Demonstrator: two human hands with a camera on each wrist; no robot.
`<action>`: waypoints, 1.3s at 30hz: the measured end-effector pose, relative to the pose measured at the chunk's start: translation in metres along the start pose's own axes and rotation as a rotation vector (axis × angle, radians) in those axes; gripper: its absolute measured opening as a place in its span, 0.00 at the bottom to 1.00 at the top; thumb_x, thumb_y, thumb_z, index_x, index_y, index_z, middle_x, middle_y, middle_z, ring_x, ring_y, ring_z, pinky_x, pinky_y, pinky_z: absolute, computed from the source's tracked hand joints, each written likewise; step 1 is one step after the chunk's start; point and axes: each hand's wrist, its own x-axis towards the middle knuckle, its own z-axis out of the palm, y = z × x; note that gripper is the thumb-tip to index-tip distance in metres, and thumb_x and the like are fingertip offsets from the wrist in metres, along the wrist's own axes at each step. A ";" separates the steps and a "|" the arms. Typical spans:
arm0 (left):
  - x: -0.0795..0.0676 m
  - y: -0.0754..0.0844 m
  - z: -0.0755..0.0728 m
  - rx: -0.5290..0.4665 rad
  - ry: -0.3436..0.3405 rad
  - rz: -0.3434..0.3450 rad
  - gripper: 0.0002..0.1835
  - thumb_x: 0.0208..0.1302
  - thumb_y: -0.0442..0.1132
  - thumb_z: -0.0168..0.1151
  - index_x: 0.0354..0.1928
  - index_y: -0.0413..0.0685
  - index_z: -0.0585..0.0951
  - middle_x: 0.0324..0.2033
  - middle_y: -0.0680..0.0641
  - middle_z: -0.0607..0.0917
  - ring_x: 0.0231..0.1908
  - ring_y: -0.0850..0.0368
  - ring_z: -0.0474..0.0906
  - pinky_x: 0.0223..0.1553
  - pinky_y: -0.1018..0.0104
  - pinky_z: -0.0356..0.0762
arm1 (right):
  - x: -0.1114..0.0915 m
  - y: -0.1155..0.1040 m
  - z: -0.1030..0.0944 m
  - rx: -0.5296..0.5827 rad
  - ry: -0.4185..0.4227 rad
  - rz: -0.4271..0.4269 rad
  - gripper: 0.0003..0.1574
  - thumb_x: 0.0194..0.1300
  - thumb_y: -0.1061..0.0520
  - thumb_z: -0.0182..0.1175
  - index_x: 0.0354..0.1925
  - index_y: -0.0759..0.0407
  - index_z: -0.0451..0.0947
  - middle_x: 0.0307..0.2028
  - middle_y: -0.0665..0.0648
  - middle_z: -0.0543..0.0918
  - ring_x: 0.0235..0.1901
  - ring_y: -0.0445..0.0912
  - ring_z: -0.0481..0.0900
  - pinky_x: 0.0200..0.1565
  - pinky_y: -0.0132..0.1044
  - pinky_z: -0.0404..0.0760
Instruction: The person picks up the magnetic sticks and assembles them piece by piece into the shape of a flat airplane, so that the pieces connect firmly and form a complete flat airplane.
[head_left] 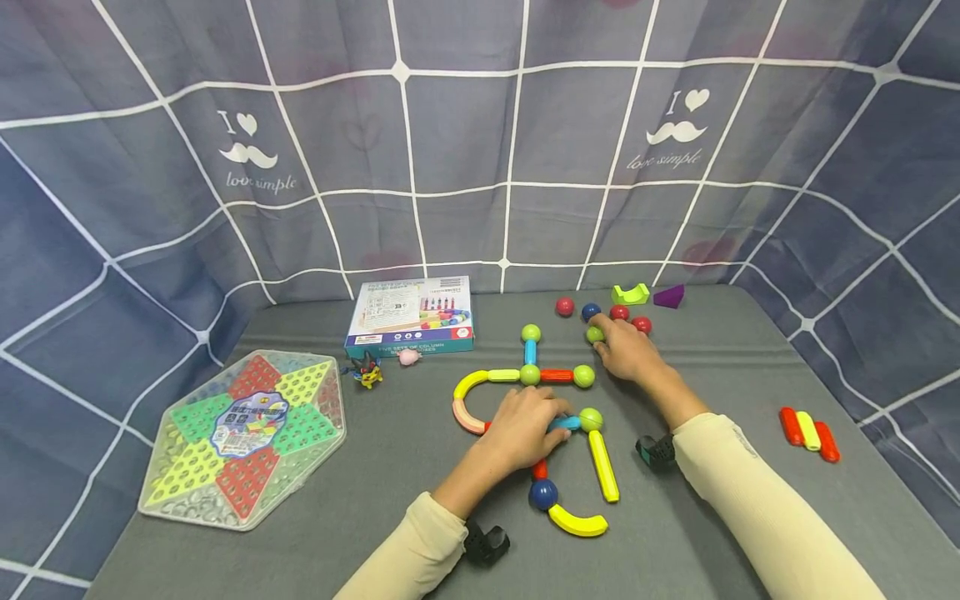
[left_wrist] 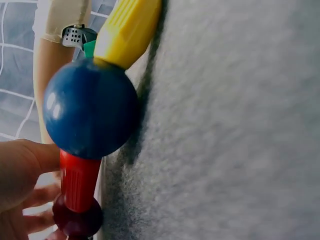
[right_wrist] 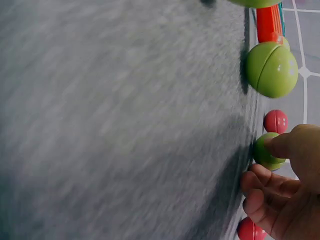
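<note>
On the grey table lies a figure of magnetic sticks and balls. My left hand (head_left: 521, 423) covers its middle, thumb and fingers around the blue stick (head_left: 566, 423), which ends at a green ball (head_left: 591, 418). Below that hand, a red stick (left_wrist: 80, 182) joins a dark red ball (left_wrist: 77, 216) to a big blue ball (left_wrist: 90, 107), with a curved yellow stick (head_left: 577, 522) attached. At the back right my right hand (head_left: 630, 348) pinches a loose green ball (right_wrist: 267, 151) between thumb and fingers. A long yellow stick (head_left: 603, 467) slants from the figure's right side.
Loose red balls (head_left: 565, 307), a small blue ball (head_left: 591, 312), a green arch block (head_left: 630, 294) and a purple block (head_left: 669, 297) stand behind my right hand. Red and yellow sticks (head_left: 808, 430) lie right. A toy box (head_left: 408, 317), small figurines (head_left: 367, 371) and a hexagonal game board (head_left: 243, 437) sit left.
</note>
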 end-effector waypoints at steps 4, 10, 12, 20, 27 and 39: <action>-0.007 0.008 -0.007 0.008 0.070 0.052 0.14 0.60 0.53 0.65 0.46 0.61 0.84 0.38 0.58 0.78 0.36 0.61 0.69 0.33 0.68 0.64 | -0.009 0.003 -0.004 -0.006 -0.016 0.022 0.22 0.65 0.56 0.59 0.55 0.60 0.67 0.35 0.62 0.80 0.34 0.58 0.79 0.35 0.56 0.73; -0.024 0.023 -0.019 -0.042 0.024 0.311 0.13 0.59 0.60 0.63 0.38 0.64 0.86 0.31 0.63 0.78 0.32 0.67 0.64 0.32 0.72 0.60 | -0.035 -0.001 -0.012 0.060 -0.002 -0.022 0.20 0.68 0.51 0.56 0.50 0.63 0.69 0.23 0.53 0.73 0.21 0.47 0.70 0.26 0.45 0.69; -0.031 0.028 -0.018 -0.055 -0.038 0.368 0.16 0.55 0.64 0.62 0.36 0.65 0.86 0.29 0.65 0.77 0.32 0.69 0.63 0.34 0.73 0.59 | -0.048 -0.005 -0.016 0.107 0.035 -0.061 0.20 0.69 0.49 0.56 0.49 0.63 0.71 0.23 0.52 0.72 0.20 0.44 0.68 0.25 0.41 0.67; -0.044 0.039 -0.007 -0.024 -0.220 0.393 0.15 0.43 0.64 0.72 0.28 0.68 0.81 0.22 0.69 0.71 0.28 0.71 0.61 0.33 0.69 0.56 | -0.118 -0.031 -0.030 0.392 0.064 -0.163 0.10 0.66 0.51 0.60 0.44 0.51 0.76 0.29 0.46 0.78 0.25 0.40 0.74 0.26 0.34 0.72; -0.044 0.035 -0.010 -0.061 -0.233 0.405 0.13 0.46 0.60 0.72 0.24 0.69 0.77 0.19 0.70 0.70 0.26 0.75 0.62 0.33 0.71 0.56 | -0.164 -0.035 -0.025 0.665 -0.172 -0.185 0.07 0.66 0.53 0.60 0.42 0.50 0.77 0.28 0.48 0.78 0.25 0.37 0.73 0.24 0.32 0.73; -0.044 0.028 -0.019 -0.198 -0.275 0.394 0.13 0.49 0.59 0.71 0.25 0.68 0.76 0.19 0.72 0.72 0.26 0.77 0.63 0.34 0.73 0.58 | -0.186 -0.042 -0.007 0.880 -0.401 -0.353 0.09 0.65 0.61 0.60 0.44 0.54 0.76 0.25 0.47 0.77 0.20 0.31 0.67 0.17 0.29 0.67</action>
